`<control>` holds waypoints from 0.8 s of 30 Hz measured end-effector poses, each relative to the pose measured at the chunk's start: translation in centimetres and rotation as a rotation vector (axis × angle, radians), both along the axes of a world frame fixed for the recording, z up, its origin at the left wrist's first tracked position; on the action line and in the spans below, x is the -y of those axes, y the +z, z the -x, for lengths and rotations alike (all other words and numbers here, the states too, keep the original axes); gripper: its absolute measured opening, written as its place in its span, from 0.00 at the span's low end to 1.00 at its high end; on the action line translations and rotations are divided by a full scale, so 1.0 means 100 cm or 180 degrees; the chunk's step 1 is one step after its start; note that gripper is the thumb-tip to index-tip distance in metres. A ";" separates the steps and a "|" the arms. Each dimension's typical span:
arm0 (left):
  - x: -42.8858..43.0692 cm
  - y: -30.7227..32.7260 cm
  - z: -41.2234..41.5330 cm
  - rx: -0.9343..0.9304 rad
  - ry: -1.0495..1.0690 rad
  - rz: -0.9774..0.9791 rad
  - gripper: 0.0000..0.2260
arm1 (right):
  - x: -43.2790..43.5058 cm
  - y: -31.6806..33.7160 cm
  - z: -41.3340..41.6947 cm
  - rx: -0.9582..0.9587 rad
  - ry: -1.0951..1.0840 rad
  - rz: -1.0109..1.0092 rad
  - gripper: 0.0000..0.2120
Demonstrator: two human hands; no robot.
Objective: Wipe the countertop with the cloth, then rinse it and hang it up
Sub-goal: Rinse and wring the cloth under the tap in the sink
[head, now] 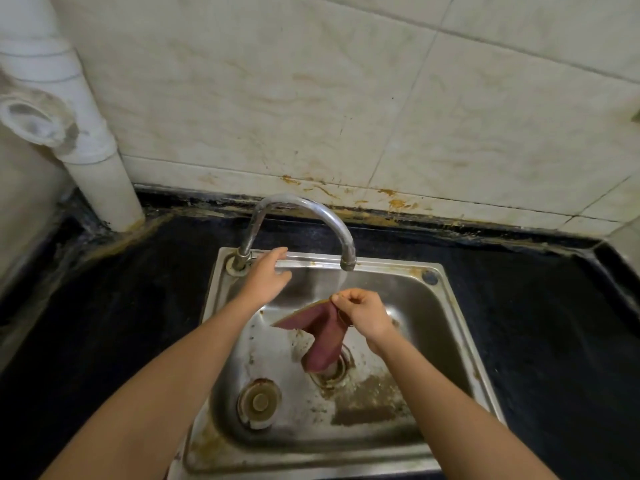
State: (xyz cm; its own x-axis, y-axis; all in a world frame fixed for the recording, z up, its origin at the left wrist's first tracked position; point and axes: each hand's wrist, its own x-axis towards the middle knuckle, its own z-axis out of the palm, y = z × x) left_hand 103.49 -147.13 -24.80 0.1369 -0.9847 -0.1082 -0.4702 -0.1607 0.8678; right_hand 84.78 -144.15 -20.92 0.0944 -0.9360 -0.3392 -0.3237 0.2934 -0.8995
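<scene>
While a thin stream of water (pixel 341 284) falls from the curved metal tap (pixel 304 207), we hold the maroon cloth (pixel 322 337) up inside the steel sink (pixel 460 327). Our right hand (pixel 365 315) has it by its top edge: the fingers (pixel 341 298) are curled in and pinch the fabric against the thumb, just beside the falling water. From that pinch the cloth hangs down in a loose fold. One corner sticks out to the left, and its lower end dangles over the open drain (pixel 334 370); we cannot tell whether it touches the drain.

Our left hand (pixel 266 278) reaches forward over the back rim of the sink, close to the base of the tap. It is spread flat with straight, relaxed digits and holds nothing. Whether its tips touch the rim or the tap we cannot tell.

On the stained sink floor, nearer to us and to the left of the drain, lies a round metal plug (pixel 259 401). Around the sink runs the dark worktop (pixel 554 323). Behind it stands a pale tiled wall (pixel 346 98) with rusty marks along its foot, and a white pipe (pixel 98 164) comes down in the left corner.
</scene>
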 end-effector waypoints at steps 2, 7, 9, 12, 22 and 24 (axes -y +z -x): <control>0.000 0.001 0.000 0.0072 -0.0020 -0.0049 0.24 | 0.001 -0.001 -0.001 0.0002 0.0052 -0.0015 0.09; 0.001 0.004 0.000 0.0268 -0.0006 -0.0066 0.24 | 0.012 0.000 -0.003 0.0016 0.0175 -0.0055 0.10; 0.002 0.004 0.001 0.0344 -0.0008 -0.0089 0.24 | 0.016 0.000 -0.003 0.0017 0.0207 -0.0085 0.12; 0.002 0.004 0.001 0.0477 -0.0042 -0.0161 0.24 | 0.022 0.002 -0.004 0.0074 0.0238 -0.0132 0.15; -0.006 0.017 0.025 0.1646 -0.0276 0.0121 0.23 | 0.041 -0.002 0.003 0.0091 0.0364 -0.0049 0.16; -0.010 0.017 0.044 0.0897 -0.0252 0.0122 0.21 | 0.041 -0.001 0.005 0.0083 0.0417 -0.0008 0.15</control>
State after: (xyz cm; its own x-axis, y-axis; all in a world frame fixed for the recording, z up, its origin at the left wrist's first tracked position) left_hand 99.09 -146.11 -23.05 0.0788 -0.9961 -0.0392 -0.7032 -0.0834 0.7061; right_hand 84.31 -148.23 -21.00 0.2246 -0.9142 -0.3373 -0.3359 0.2523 -0.9075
